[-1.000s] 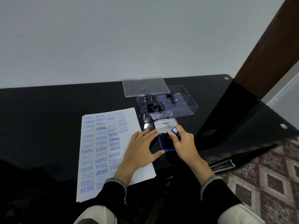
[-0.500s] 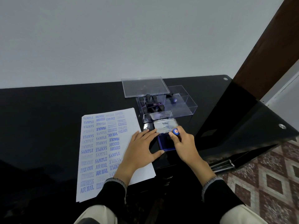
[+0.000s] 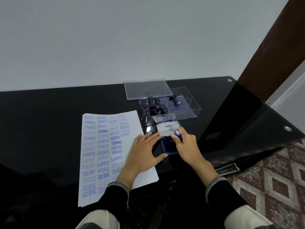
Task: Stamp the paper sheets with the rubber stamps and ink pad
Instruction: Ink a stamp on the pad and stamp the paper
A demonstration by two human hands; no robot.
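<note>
A clear plastic box [image 3: 181,106] stands on the black glossy table [image 3: 49,129], just behind the ink pad [image 3: 168,146]. The box has compartments: the left one holds several dark rubber stamps [image 3: 153,106] lying together, and the right one holds a single stamp with a blue cap [image 3: 177,101]. The clear lid [image 3: 146,88] of the box lies behind it, partly under its rear edge.

The ink pad is open. Its blue inking surface faces up, and its white labelled cover [image 3: 166,128] is folded back toward the box. The right hand [image 3: 186,142] grips a stamp with a round blue top [image 3: 177,132] and holds it down on the ink pad; its fingers are curled around the handle. The left hand [image 3: 145,149] lies flat with straight fingers, left of the ink pad, partly on the paper sheets [image 3: 105,154], its thumb near the front corner of the pad. The two hands are apart.

The paper sheets lie left of the ink pad, in a thin stack, and the top one is covered with blue prints such as SAMPLE, FRAGILE, AIR MAIL and EXPRESS.

Behind the table is a plain grey wall [image 3: 132,38]. Right of the ink pad, beyond the table edge, there is a patterned tile floor [image 3: 272,179] and a brown wooden frame [image 3: 272,47].
</note>
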